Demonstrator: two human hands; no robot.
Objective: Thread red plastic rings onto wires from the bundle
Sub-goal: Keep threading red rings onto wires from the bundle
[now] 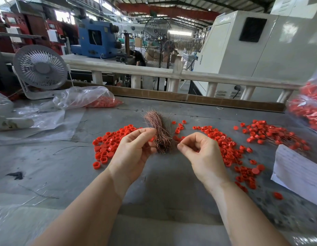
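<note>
A bundle of thin copper wires (158, 129) lies on the grey table (154, 183) between my hands. My left hand (134, 148) pinches a red plastic ring (152, 139) at its fingertips, just left of the bundle. My right hand (200, 151) pinches a single thin wire (232, 155) between thumb and forefinger; the wire trails off to the right over the rings. Loose red rings lie in a heap on the left (109, 141) and another on the right (230, 148). Rings threaded on wires (276, 135) lie at the far right.
A small white desk fan (40, 68) stands at the back left beside clear plastic bags (86, 98) holding red rings. A bag of red parts (308, 107) hangs at the right edge. White paper (299, 173) lies at the right. A stray dark wire (72, 148) lies on the left.
</note>
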